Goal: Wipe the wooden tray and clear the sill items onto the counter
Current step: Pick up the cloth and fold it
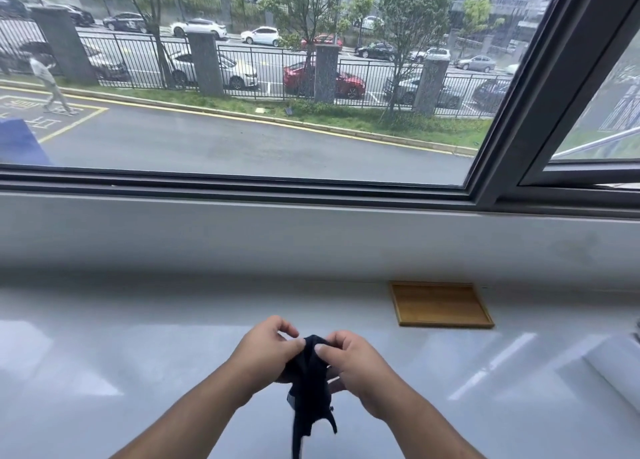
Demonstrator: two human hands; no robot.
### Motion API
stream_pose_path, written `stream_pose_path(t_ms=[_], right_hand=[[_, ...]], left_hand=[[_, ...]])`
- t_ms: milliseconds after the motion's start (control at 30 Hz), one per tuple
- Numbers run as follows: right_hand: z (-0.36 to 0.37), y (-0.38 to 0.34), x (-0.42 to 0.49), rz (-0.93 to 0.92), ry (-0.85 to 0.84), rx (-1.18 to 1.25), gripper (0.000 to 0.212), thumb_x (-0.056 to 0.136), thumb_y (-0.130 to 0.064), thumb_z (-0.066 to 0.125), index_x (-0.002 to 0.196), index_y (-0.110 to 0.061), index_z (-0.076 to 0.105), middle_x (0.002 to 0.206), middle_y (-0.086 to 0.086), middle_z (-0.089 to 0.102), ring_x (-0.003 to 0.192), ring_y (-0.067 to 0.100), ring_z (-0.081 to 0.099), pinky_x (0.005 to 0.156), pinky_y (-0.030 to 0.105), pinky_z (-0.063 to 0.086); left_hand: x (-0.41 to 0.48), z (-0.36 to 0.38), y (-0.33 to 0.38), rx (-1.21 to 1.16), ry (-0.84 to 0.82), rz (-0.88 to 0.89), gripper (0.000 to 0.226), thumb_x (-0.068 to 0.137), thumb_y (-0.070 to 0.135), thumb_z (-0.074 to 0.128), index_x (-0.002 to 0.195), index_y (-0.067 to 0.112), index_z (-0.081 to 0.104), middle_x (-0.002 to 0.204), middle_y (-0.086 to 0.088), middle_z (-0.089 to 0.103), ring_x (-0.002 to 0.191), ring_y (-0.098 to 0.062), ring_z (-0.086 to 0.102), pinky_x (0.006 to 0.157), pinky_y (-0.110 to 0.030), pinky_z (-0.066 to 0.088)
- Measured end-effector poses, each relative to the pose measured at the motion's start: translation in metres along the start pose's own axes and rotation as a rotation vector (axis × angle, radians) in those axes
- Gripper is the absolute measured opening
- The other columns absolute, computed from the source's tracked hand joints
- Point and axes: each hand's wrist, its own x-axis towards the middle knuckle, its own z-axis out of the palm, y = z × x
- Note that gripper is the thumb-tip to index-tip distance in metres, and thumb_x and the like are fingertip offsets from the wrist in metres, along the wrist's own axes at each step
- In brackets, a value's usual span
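Head view: your left hand (266, 351) and right hand (353, 365) pinch a dark cloth (310, 382) between closed fingertips above the counter's (138, 372) near edge. The wooden tray (441, 304) lies bare at the far edge, rightward, well apart. Cloth preparation appears in hand; wiping next requires carrying it to the tray.

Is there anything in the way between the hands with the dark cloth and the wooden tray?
Nothing visible is. Both the left hand and the right hand hold the dark cloth above the white counter. The wooden tray lies farther back to the right, with only bare counter between.
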Motion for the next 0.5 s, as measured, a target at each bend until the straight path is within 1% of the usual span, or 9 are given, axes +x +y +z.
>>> stream_pose_path(t_ms=[33, 67, 100, 167, 233, 267, 367, 433, 500], right_hand=[[0.004, -0.001, -0.001, -0.016, -0.025, 0.016, 0.018, 0.093, -0.021, 0.064, 0.104, -0.006, 0.060, 0.102, 0.021, 0.078, 0.088, 0.036, 0.079, 0.075, 0.046, 0.062], [0.006, -0.002, -0.002, -0.028, -0.046, 0.032, 0.025, 0.090, -0.020, 0.066, 0.109, -0.005, 0.059, 0.110, 0.024, 0.076, 0.092, 0.036, 0.079, 0.076, 0.044, 0.064], [0.006, -0.003, -0.004, -0.036, -0.066, 0.042, 0.033, 0.087, -0.019, 0.069, 0.114, -0.005, 0.056, 0.114, 0.025, 0.075, 0.090, 0.034, 0.080, 0.070, 0.037, 0.063], [0.003, -0.005, -0.006, -0.051, -0.093, 0.033, 0.041, 0.086, -0.011, 0.072, 0.120, -0.005, 0.050, 0.115, 0.022, 0.073, 0.084, 0.029, 0.081, 0.060, 0.027, 0.060], [0.000, -0.004, -0.007, -0.067, -0.062, 0.003, 0.034, 0.088, -0.001, 0.067, 0.118, -0.008, 0.052, 0.120, 0.023, 0.069, 0.086, 0.032, 0.081, 0.064, 0.032, 0.064], [-0.001, -0.004, -0.007, -0.074, -0.039, -0.012, 0.030, 0.088, 0.001, 0.063, 0.115, -0.010, 0.054, 0.121, 0.024, 0.068, 0.086, 0.035, 0.081, 0.064, 0.035, 0.064], [0.005, -0.007, -0.008, -0.083, -0.006, -0.097, 0.024, 0.086, -0.005, 0.057, 0.107, -0.017, 0.061, 0.117, 0.025, 0.070, 0.084, 0.045, 0.078, 0.063, 0.042, 0.065], [0.007, -0.010, -0.008, -0.088, -0.002, -0.152, 0.024, 0.085, -0.009, 0.057, 0.105, -0.018, 0.063, 0.110, 0.023, 0.073, 0.079, 0.039, 0.079, 0.070, 0.048, 0.066], [0.007, -0.013, -0.009, -0.092, -0.026, -0.115, 0.026, 0.084, -0.010, 0.056, 0.107, -0.016, 0.067, 0.105, 0.023, 0.075, 0.078, 0.029, 0.075, 0.072, 0.047, 0.063]], left_hand=[[-0.002, 0.005, 0.002, -0.034, -0.020, 0.000, 0.009, 0.095, 0.011, 0.072, 0.102, 0.010, 0.067, 0.062, 0.002, 0.069, 0.054, -0.012, 0.069, 0.053, -0.029, 0.056], [-0.005, 0.008, 0.004, -0.045, -0.035, 0.006, 0.008, 0.096, 0.009, 0.070, 0.103, 0.012, 0.069, 0.064, 0.003, 0.070, 0.056, -0.011, 0.069, 0.057, -0.029, 0.056], [-0.008, 0.009, 0.006, -0.042, -0.051, 0.015, 0.011, 0.098, 0.009, 0.068, 0.106, 0.015, 0.070, 0.070, 0.004, 0.072, 0.060, -0.010, 0.071, 0.063, -0.030, 0.057], [-0.013, 0.005, 0.010, -0.067, -0.125, 0.021, 0.024, 0.101, 0.007, 0.060, 0.118, 0.021, 0.069, 0.092, 0.002, 0.081, 0.081, -0.015, 0.078, 0.082, -0.033, 0.059], [-0.019, -0.002, 0.011, -0.158, -0.233, 0.017, 0.034, 0.100, 0.006, 0.058, 0.127, 0.024, 0.064, 0.111, -0.006, 0.082, 0.099, -0.022, 0.079, 0.090, -0.032, 0.057], [-0.020, -0.006, 0.010, -0.171, -0.259, 0.026, 0.037, 0.096, 0.009, 0.061, 0.129, 0.025, 0.064, 0.112, -0.007, 0.082, 0.102, -0.023, 0.079, 0.090, -0.032, 0.055], [-0.019, -0.014, -0.002, -0.132, -0.173, 0.042, 0.053, 0.074, 0.021, 0.070, 0.127, 0.024, 0.067, 0.104, -0.010, 0.082, 0.099, -0.023, 0.078, 0.097, -0.043, 0.053], [-0.016, -0.018, -0.014, -0.123, -0.097, 0.025, 0.059, 0.068, 0.021, 0.071, 0.127, 0.026, 0.066, 0.104, -0.007, 0.081, 0.100, -0.023, 0.076, 0.098, -0.046, 0.054], [-0.014, -0.022, -0.025, -0.058, -0.051, 0.016, 0.066, 0.068, 0.020, 0.066, 0.132, 0.031, 0.060, 0.120, 0.003, 0.074, 0.108, -0.019, 0.071, 0.092, -0.044, 0.055]])
